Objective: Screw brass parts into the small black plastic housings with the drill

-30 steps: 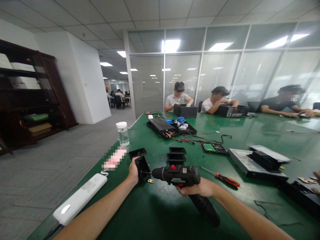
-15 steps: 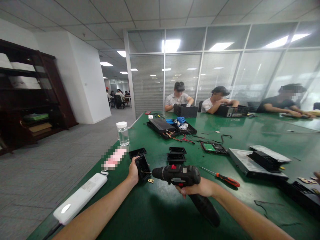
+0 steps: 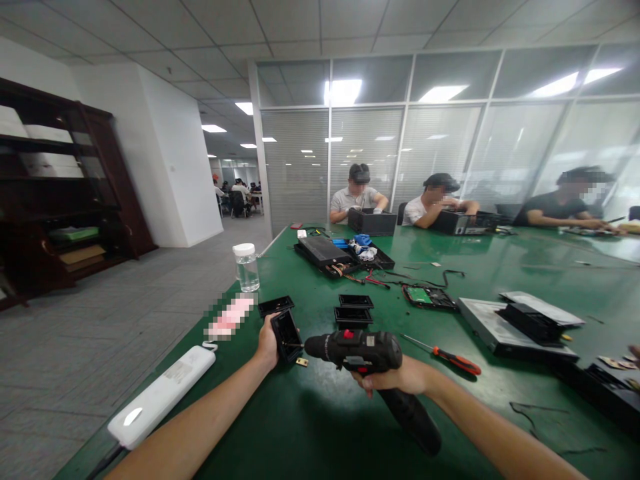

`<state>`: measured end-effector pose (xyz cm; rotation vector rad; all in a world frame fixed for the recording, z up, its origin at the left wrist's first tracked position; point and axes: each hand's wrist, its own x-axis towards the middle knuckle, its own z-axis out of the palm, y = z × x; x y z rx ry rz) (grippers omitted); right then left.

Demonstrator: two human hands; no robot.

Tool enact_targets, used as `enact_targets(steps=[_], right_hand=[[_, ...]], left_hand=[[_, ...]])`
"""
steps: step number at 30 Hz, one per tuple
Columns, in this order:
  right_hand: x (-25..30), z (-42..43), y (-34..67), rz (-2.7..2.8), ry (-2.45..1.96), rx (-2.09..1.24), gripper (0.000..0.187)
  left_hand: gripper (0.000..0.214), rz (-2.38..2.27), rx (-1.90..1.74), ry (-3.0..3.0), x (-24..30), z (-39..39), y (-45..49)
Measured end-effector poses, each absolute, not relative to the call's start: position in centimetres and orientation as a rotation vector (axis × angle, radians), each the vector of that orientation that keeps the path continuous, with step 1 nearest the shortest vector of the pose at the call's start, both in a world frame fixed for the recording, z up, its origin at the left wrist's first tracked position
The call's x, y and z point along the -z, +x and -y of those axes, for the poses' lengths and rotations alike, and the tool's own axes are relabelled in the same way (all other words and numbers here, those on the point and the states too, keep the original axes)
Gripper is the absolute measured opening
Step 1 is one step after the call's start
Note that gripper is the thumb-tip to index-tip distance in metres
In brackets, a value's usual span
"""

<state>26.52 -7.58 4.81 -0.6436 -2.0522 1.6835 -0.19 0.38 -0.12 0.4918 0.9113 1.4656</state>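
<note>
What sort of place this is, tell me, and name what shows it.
Likely an office room serving as an electronics work area: a tall glass partition stands beyond a glossy green table, where a flat black device with green circuitry lies; the right hand holds a black power drill.

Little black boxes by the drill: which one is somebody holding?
The tilted black box in the left hand, with the drill pointing into it. The other little boxes rest on the green table.
</note>
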Motion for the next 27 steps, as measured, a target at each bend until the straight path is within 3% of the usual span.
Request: enact_targets(steps=[27], right_hand=[[-4.83, 7.53, 26.59, 2.064, -0.641, -1.689, 0.02]], left_hand=[[0.021, -0.883, -1.442, 0.471, -0.1, -0.19, -0.13]])
